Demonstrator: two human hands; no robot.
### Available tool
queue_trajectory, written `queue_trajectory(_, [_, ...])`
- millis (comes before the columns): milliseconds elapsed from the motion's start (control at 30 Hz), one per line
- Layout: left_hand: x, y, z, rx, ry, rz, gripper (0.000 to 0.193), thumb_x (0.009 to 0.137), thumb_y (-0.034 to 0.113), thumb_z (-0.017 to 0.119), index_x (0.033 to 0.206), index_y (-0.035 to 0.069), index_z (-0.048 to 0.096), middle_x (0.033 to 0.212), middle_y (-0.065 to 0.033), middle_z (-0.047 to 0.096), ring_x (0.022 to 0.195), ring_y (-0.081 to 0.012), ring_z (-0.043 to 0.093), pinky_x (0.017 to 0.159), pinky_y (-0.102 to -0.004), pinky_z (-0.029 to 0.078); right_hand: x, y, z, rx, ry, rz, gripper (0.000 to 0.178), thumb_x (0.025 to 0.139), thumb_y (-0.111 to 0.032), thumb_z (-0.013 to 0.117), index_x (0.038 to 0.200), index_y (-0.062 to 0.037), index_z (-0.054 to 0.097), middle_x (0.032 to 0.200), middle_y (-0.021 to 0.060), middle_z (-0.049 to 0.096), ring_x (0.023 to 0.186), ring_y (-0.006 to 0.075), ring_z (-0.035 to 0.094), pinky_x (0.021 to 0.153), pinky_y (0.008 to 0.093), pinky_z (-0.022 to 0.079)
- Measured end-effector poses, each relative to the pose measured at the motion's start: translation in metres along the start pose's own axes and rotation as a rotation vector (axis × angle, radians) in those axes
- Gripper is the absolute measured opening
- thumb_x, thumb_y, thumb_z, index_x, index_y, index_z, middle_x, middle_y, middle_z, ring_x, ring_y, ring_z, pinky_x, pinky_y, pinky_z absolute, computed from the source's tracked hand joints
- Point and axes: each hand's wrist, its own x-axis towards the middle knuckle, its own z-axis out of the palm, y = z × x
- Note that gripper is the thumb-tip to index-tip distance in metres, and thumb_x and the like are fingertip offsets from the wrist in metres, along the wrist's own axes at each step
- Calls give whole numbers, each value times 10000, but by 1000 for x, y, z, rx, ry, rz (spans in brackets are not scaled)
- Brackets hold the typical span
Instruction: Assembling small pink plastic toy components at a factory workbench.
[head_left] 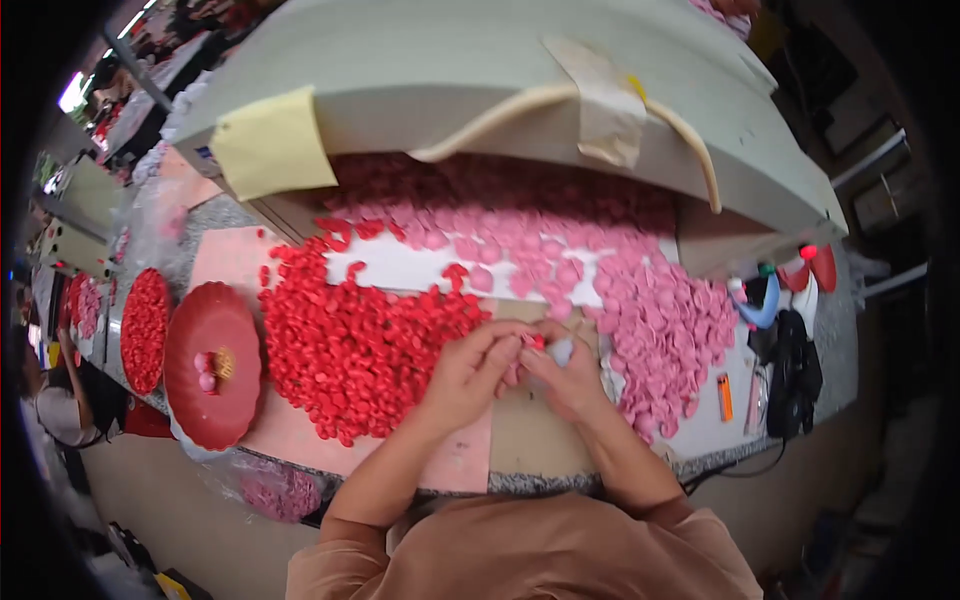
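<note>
In the middle of the worktop my two hands meet fingertip to fingertip. My left hand [468, 368] and my right hand [572, 378] are both closed on a small red-and-pink piece [534, 341], mostly covered by the fingers. Left of them spreads a heap of small, glossy red pieces [350, 350]. To their right lies a heap of pink, petal-like pieces [670, 330]. More pink pieces [480, 220] reach back under a grey-green housing [480, 60].
A scalloped red dish [190, 410] at the left holds a few small pieces; a red-filled round container [146, 330] stands beyond it. An orange lighter [725, 398], a black tool [793, 365] and small bottles [768, 298] lie at the right. Another person [75, 405] sits far left.
</note>
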Motion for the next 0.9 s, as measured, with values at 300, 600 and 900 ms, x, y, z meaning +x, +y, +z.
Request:
queue_trajectory(300, [7, -6, 9, 70, 11, -11, 278, 941, 233, 461, 1080, 16, 565, 761, 3, 560, 510, -23, 444, 433, -156, 338, -8, -16, -18, -128, -133, 12, 236, 853, -158, 615, 1039, -26, 553, 810, -10, 567, 702, 45, 511, 612, 189, 419])
queue_trajectory(600, [2, -3, 12, 92, 16, -23, 237, 944, 167, 452, 1082, 22, 579, 713, 13, 557, 558, -23, 474, 462, -161, 366, -8, -3, -19, 34, -116, 33, 139, 840, -88, 606, 948, -57, 524, 812, 15, 562, 671, 75, 520, 592, 215, 427])
queue_trajectory(900, [6, -10, 8, -148, 7, -98, 267, 956, 204, 432, 1102, 20, 559, 644, 9, 520, 532, -28, 475, 447, -160, 355, -5, 2, -13, 93, -39, 68, 271, 816, -128, 643, 1045, -41, 529, 822, 24, 570, 677, 85, 527, 604, 220, 424])
